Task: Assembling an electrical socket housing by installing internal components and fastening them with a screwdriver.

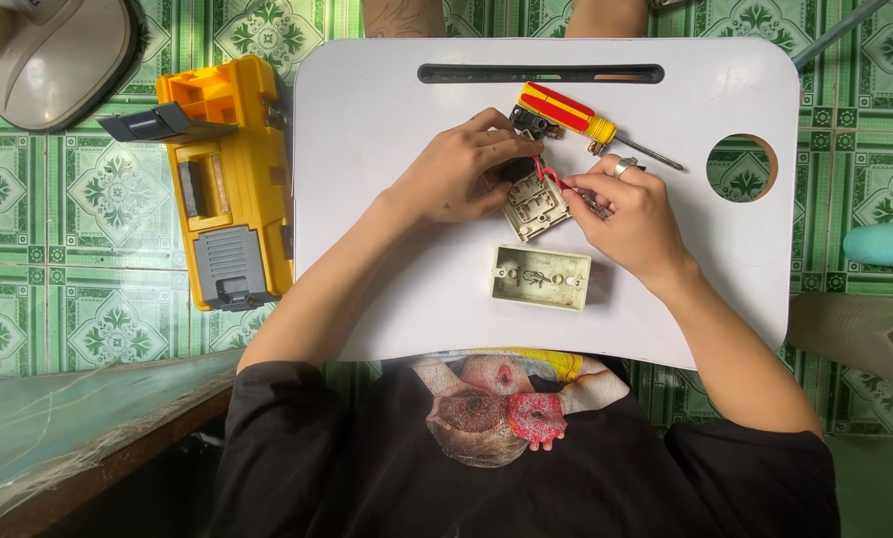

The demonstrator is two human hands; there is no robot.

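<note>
Head view shows the left hand [456,174] gripping the cream square plastic switch plate [534,206] at the white lap table's [387,120] centre, tilted, while the right hand [631,214], just right of it, pinches a thin red wire [546,171] rising from its top edge.

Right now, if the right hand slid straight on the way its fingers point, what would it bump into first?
Probably the switch plate: the right hand points up-left, fingertips already at the plate's red wire. Just beyond is the left hand.

Toolbox [229,184] left of tray [387,120]; screwdriver [576,115] behind box [540,277].
</note>
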